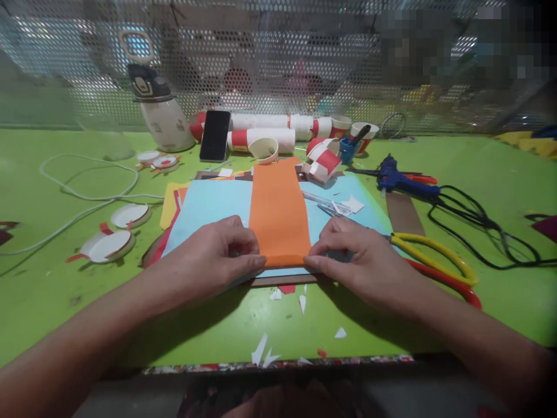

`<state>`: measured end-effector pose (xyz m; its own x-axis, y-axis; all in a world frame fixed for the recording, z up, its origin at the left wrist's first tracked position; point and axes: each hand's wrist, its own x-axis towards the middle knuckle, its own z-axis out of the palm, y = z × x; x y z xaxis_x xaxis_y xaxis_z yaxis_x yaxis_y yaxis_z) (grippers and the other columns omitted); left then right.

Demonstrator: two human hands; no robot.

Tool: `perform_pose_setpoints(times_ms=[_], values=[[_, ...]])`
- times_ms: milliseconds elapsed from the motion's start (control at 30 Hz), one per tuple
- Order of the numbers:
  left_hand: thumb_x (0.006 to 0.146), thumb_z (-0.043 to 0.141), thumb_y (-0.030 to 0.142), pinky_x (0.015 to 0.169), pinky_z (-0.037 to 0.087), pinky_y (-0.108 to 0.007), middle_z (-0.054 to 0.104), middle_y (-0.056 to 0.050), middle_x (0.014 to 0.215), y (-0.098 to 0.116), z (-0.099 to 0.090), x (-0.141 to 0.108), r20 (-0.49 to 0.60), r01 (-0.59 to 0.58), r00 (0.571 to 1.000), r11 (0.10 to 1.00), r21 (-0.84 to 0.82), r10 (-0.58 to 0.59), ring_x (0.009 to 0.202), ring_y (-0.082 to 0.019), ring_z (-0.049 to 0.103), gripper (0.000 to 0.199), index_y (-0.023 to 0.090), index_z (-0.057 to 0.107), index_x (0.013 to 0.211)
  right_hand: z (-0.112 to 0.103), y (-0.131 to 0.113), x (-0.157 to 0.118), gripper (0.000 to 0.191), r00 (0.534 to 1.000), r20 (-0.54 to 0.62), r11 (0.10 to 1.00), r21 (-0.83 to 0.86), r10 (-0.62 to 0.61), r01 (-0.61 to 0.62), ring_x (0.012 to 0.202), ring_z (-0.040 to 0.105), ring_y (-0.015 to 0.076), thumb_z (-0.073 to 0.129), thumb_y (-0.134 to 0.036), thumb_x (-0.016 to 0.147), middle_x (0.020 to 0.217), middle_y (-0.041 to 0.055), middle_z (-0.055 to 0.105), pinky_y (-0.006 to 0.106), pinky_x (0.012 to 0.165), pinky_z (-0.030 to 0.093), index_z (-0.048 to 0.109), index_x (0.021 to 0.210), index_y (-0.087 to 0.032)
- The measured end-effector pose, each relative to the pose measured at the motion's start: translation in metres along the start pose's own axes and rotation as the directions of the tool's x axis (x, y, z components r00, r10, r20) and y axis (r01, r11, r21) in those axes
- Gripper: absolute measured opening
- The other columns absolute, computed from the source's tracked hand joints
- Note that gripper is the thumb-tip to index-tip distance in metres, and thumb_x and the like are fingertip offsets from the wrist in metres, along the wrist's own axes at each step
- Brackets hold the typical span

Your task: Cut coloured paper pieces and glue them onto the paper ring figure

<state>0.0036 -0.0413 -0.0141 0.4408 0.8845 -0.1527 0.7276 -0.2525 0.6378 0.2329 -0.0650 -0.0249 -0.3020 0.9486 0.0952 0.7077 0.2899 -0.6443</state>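
A long orange paper strip [278,209] lies over light blue sheets [213,203], its near edge folded or rolled into a narrow band. My left hand [217,249] pinches the left end of that band between thumb and fingers. At the right end, my right hand [352,249] pinches the same band in the same way. Scissors with one yellow and one red handle [435,255] lie beside and partly behind my right hand, their blades on the blue sheets. White paper scraps [352,204] rest near the blades.
A blue glue gun [404,181] with a black cord lies at the right. Behind the paper are a phone [215,136], a bottle [167,122], and red-and-white paper cups [322,159]. Cut cup bottoms [108,247] and a white cable [87,157] are at the left.
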Motion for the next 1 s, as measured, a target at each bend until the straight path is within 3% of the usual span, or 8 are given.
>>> perform_pose_setpoints(times_ms=[200,500,833,1000], values=[[0.081,0.053,0.039,0.061,0.036,-0.031,0.052,-0.002,0.075,-0.006,0.004,0.004,0.052,0.015,0.998,0.993,0.120,-0.021,0.067,-0.017,0.050,0.026,0.019,0.061,0.065,0.002,0.002,0.002,0.019,0.991,0.127,0.992,-0.109,-0.048,0.062,0.077,0.050,0.0181,0.058,-0.017,0.086,0.074,0.0031,0.058,0.033,0.069,0.038,0.067,0.069,-0.017],[0.086,0.047,0.039,0.059,0.034,-0.029,0.059,-0.001,0.077,-0.011,0.009,0.006,0.094,-0.019,0.996,0.979,0.204,-0.001,0.068,-0.017,0.050,0.025,0.020,0.056,0.073,0.012,0.000,0.004,0.018,0.988,0.092,0.984,-0.114,-0.128,0.138,0.076,0.050,0.0182,0.056,-0.016,0.088,0.072,0.0033,0.058,0.030,0.065,0.036,0.061,0.071,-0.016],[0.084,0.047,0.038,0.057,0.033,-0.030,0.063,-0.003,0.072,-0.004,0.008,0.004,0.114,0.020,0.992,0.965,0.261,-0.051,0.065,-0.018,0.051,0.027,0.021,0.060,0.069,0.013,-0.001,0.006,0.020,0.990,0.138,0.987,-0.160,0.001,0.022,0.073,0.052,0.0179,0.053,-0.019,0.088,0.071,0.0025,0.060,0.030,0.062,0.036,0.059,0.069,-0.019],[0.082,0.048,0.036,0.054,0.032,-0.029,0.064,-0.002,0.069,-0.005,0.007,0.005,0.110,0.055,0.990,0.967,0.251,-0.085,0.062,-0.018,0.052,0.022,0.023,0.061,0.070,0.010,0.002,0.007,0.017,0.986,0.169,0.981,-0.194,0.002,0.031,0.073,0.054,0.0179,0.051,-0.021,0.089,0.077,0.0024,0.063,0.031,0.064,0.040,0.062,0.077,-0.020]])
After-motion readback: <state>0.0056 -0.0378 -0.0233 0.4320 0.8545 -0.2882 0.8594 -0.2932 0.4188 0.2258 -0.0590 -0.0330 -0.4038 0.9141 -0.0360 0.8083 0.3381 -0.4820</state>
